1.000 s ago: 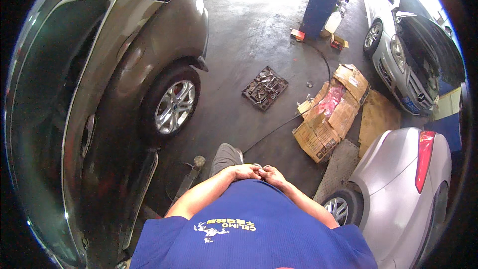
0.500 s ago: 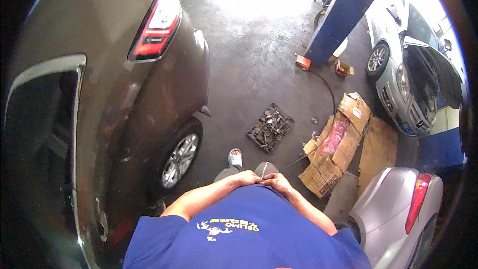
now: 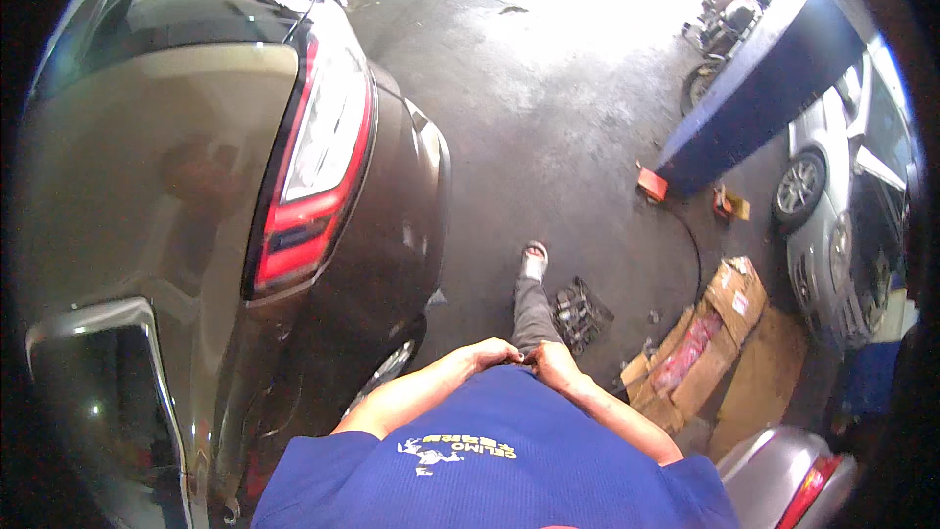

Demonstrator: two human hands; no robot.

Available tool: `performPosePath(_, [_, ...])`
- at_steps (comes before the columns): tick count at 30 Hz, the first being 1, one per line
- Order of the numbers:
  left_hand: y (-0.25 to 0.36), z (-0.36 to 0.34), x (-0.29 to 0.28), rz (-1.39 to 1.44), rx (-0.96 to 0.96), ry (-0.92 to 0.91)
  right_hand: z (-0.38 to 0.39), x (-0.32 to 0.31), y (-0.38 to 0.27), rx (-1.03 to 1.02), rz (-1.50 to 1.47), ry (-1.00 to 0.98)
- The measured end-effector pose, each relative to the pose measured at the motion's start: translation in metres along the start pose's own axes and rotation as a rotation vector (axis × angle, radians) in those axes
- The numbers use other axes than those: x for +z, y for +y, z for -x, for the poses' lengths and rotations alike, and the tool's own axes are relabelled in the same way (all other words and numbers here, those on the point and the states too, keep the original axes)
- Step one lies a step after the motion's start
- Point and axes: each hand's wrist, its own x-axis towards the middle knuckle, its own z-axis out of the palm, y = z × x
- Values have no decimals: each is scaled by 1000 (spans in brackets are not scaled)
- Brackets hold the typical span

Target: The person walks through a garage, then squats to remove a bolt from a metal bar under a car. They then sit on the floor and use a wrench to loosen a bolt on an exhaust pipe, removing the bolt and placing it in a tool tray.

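Observation:
My left hand (image 3: pixel 494 355) and my right hand (image 3: pixel 553 364) are close together at my waist, above my blue shirt (image 3: pixel 490 411). Fingers of both are bent and closed; what lies between them is too small to make out. Below them a leg in grey trousers (image 3: pixel 532 309) reaches forward, its foot in a light sandal (image 3: pixel 535 260). Beside that leg a dark tray of tools and metal parts (image 3: pixel 586 313) lies on the floor. The rear of a brown car (image 3: pixel 147 167), with a long tail lamp (image 3: pixel 313 157), stands close on my left.
A blue post (image 3: pixel 744 88) has small orange boxes (image 3: pixel 651 184) at its foot and a motorcycle (image 3: pixel 725 20) behind it. A silver car (image 3: pixel 832 255) stands right. Torn cardboard (image 3: pixel 705 343), a hose (image 3: pixel 697 245) and another silver car's rear (image 3: pixel 774 480) are near me on the right.
I have stepped forward along the brown car: its tail lamp is larger and lower in view, the tool tray now sits beside my extended leg. Both hands stay at my waist.

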Motion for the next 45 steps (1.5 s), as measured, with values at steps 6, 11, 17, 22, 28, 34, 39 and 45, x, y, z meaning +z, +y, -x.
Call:
performPosePath(6, [170, -59, -46, 105, -37, -146, -123, -128, 61, 72, -288, 30])
performPosePath(11, [292, -71, -40, -96, 32, -82, -189, -236, 70, 371, -589, -103])
performPosePath(17, [434, -99, -42, -493, 129, -44, -272, -314, 111, 553, -686, -110])
performPosePath(22, [547, -174, -95, -1074, 290, -37, -354, -368, 163, 432, -563, 26])
performPosePath(28, [699, -190, -215, -1473, 387, 236, -485, -458, 179, 450, -746, 81])
performPosePath(34, [816, -138, -262, -1092, 334, 623, -642, -550, 169, 315, -512, -163])
performPosePath(39, [884, -86, -334, -1056, 295, 850, -790, -606, 162, 275, -445, -418])
performPosePath(45, [961, -47, -456, -616, 226, 1006, -987, -672, 158, 162, -374, -650])
